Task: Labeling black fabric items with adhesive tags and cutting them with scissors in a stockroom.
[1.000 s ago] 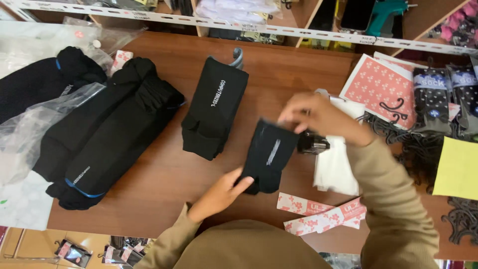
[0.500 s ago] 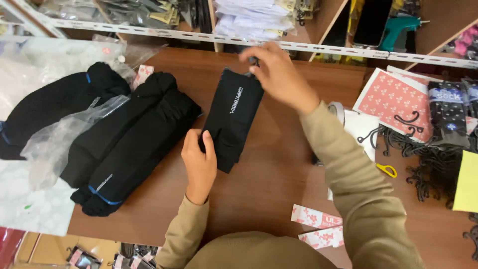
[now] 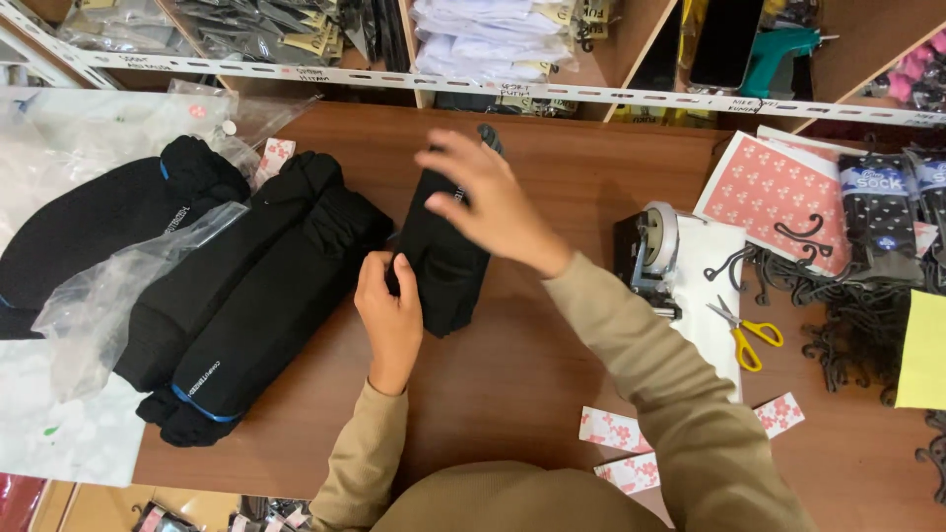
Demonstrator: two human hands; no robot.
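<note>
Wooden counter (image 3: 552, 345), red-patterned labels (image 3: 621, 432) near front edge, right.

Clear plastic bags (image 3: 118, 286) lay crumpled over the black socks at the table's left, with a white sheet (image 3: 59, 433) below them. A small red-and-white label (image 3: 273, 156) sat near the bags' top edge. Three more such label strips (image 3: 616, 431) lay at the near right. A stack of red cards (image 3: 764, 192) with white flower print rested at far right, beside socks in blue-banded wrappers (image 3: 877, 182). A yellow paper (image 3: 924, 350) lay at the right edge. White price strips (image 3: 552, 94) ran along the shelf front.
</note>
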